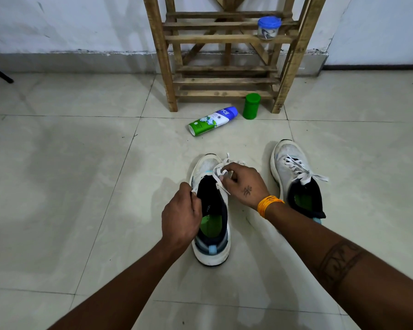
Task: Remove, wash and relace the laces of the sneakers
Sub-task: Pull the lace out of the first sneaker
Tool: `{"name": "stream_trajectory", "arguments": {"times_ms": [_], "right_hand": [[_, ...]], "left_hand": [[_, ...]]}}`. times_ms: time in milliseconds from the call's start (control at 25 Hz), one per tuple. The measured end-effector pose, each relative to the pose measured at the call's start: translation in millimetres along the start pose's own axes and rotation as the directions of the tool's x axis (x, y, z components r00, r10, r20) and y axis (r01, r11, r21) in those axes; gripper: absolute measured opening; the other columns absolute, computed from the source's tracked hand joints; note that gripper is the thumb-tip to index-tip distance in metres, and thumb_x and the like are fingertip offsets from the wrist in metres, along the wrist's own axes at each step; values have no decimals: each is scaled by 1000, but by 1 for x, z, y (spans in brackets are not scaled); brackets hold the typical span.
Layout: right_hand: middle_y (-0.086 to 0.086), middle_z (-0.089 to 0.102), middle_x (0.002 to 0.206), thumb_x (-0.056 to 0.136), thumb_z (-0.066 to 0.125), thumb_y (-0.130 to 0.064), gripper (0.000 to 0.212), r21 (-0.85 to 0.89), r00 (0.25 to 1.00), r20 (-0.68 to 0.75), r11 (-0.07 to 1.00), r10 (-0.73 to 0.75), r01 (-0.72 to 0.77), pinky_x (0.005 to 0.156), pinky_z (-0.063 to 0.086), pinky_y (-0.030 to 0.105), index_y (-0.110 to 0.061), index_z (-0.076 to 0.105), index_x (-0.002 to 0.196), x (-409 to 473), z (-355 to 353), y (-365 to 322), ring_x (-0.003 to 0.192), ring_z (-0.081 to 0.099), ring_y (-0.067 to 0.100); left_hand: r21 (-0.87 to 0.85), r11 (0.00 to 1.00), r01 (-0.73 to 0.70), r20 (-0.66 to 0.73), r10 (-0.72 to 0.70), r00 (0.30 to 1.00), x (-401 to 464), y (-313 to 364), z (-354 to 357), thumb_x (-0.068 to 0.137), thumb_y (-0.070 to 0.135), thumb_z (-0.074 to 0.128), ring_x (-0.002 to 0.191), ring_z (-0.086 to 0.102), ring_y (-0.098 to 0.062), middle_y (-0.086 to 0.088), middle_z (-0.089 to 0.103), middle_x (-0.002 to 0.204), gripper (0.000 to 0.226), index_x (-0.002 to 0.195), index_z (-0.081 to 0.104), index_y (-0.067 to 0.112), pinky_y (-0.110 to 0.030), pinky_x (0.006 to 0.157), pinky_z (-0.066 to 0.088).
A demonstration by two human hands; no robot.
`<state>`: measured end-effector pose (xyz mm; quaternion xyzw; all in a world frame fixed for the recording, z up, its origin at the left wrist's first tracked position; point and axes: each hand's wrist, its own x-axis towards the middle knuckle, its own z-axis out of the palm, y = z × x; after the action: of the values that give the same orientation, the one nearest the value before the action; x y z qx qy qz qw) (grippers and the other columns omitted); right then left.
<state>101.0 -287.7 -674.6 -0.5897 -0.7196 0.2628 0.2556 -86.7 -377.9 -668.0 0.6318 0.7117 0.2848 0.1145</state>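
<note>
Two white sneakers with black collars and green insoles stand on the tiled floor, toes pointing away from me. The left sneaker (211, 244) is between my hands. My left hand (181, 216) grips its collar edge on the left side. My right hand (244, 183) pinches the white lace (221, 172) over the tongue, where the lace lies loose and partly pulled out. The right sneaker (293, 172) stands apart to the right, its lace (301, 170) still threaded and tied in a bow.
A wooden rack (224, 79) stands against the wall ahead, with a blue-lidded jar (268, 27) on a slat. A white-and-green bottle (212, 120) lies on the floor before it, beside an upright green container (251, 106). A dark rod (0, 73) shows at far left.
</note>
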Motion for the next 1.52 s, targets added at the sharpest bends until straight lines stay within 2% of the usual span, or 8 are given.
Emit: {"name": "stream_trajectory", "arguments": {"times_ms": [160,360,520,640,800,1000,1200,1520], "right_hand": [[-16,59,65,95,63,-23,9,100,998,-45,995,33,-29,74,45,33,-22,69,88,0,4,4,78,59,13],[20,70,81,78,44,-33,36,-57,915,-183,926,359,-374,66,47,34,-5,67,74,6,-17,33,85,67,42],[16,74,92,90,59,-31,29,-304,993,-86,947,77,-100,67,50,35,-16,68,113,1,-16,13,90,67,40],[9,74,88,93,62,-27,19,-263,997,-11,963,-71,66,63,40,35,-26,71,109,0,-5,4,92,64,38],[8,70,78,93,61,-29,12,-259,995,-44,963,-90,76,58,40,36,-18,67,91,0,-1,8,83,63,39],[25,70,98,91,57,-24,24,-376,956,-130,880,262,-292,72,50,40,-2,66,93,12,-26,31,96,66,45],[15,72,100,92,56,-27,33,-399,993,60,910,-98,113,69,51,41,-24,62,124,-1,-16,2,93,67,42],[2,77,96,95,60,-30,26,-283,986,52,945,-158,166,68,41,34,-34,73,117,-1,-10,-4,97,66,32]], "left_hand": [[6,999,35,-4,-35,999,0,-2,1,103,20,46,54,45,-26,-3,49,65,18,88,37,15,-34,53,30],[-21,997,73,-22,-73,997,-3,-3,4,103,21,43,55,49,-28,-4,51,65,17,89,39,13,-35,52,32],[-5,999,35,-8,-36,999,-1,-2,3,103,20,44,53,45,-25,-2,48,63,17,88,37,14,-33,53,29],[-3,1000,26,-4,-26,1000,0,-2,4,103,20,44,54,46,-24,-3,48,64,16,89,37,15,-33,53,29],[-10,999,47,-8,-47,999,-2,-4,3,103,20,43,54,47,-25,-3,49,64,17,89,36,15,-33,54,29],[-15,997,82,-18,-82,996,-3,-3,3,104,20,44,54,47,-25,-3,50,64,17,89,38,15,-33,53,29],[-13,998,55,-5,-55,998,-2,0,2,104,20,43,52,42,-18,-2,49,64,16,90,37,16,-32,52,25],[-14,999,50,-14,-50,999,-3,0,3,103,21,44,54,44,-22,-4,50,66,17,89,36,16,-32,54,27]]}}
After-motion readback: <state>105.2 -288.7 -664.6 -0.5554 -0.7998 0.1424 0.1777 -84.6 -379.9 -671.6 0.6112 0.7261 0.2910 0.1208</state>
